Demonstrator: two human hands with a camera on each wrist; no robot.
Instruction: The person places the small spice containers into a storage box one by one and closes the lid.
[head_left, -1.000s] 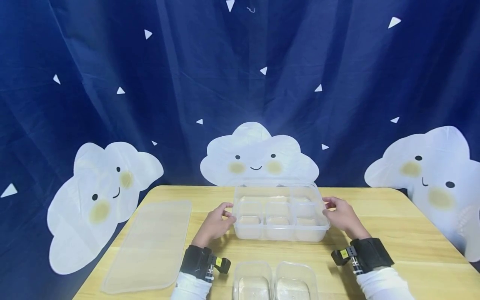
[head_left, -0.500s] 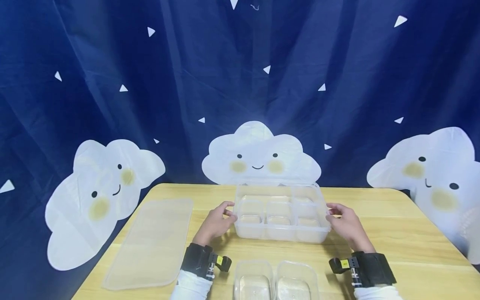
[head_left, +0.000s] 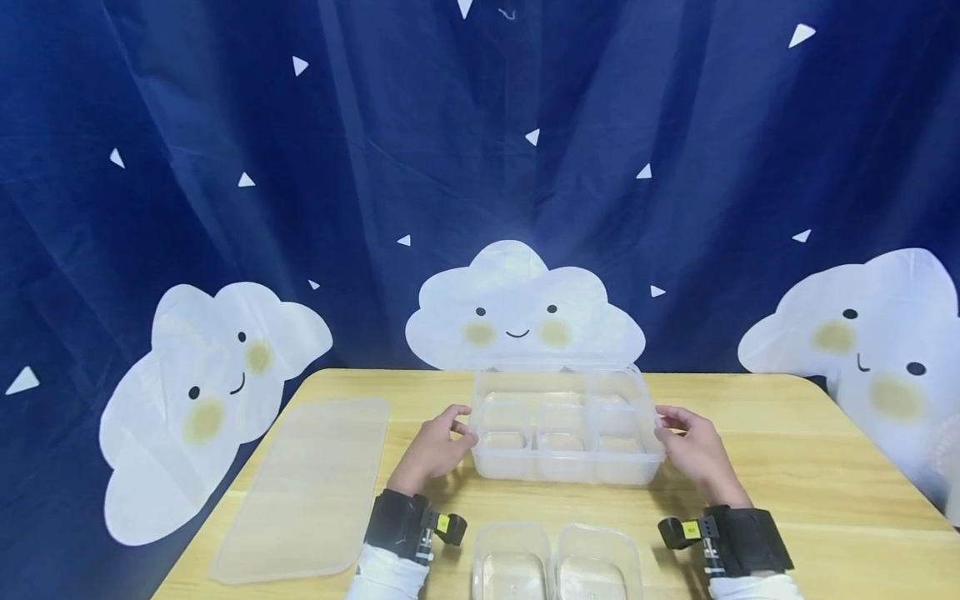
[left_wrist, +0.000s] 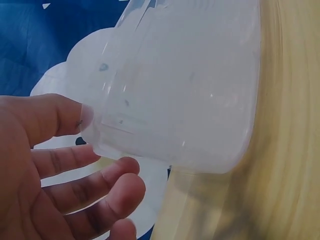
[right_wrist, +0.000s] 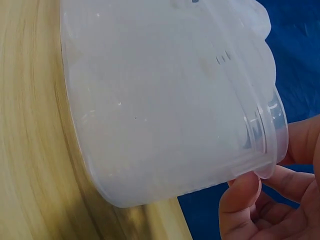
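A large clear plastic food container point(head_left: 566, 468) sits toward the back of the table, with several small clear boxes point(head_left: 504, 421) inside. My left hand point(head_left: 435, 447) pinches the rim at its left end. In the left wrist view, the thumb point(left_wrist: 55, 116) lies on the rim and a finger touches its underside, while the other fingers are loosely bent. At the opposite end, my right hand point(head_left: 696, 450) pinches the rim too; the right wrist view shows bent fingers point(right_wrist: 241, 197) under its edge. Closer to me stand two small clear boxes point(head_left: 512, 542), side by side.
A flat translucent lid point(head_left: 303, 492) lies on the wooden table point(head_left: 817, 467) at the left. Behind the table's far edge hangs a blue curtain point(head_left: 480, 125) with white clouds. Each wrist wears a black strap with a small camera.
My right wrist has come slightly toward me, with its fingers still at the container's right rim. My left hand and the container stay almost in place; the head view has shifted a little.
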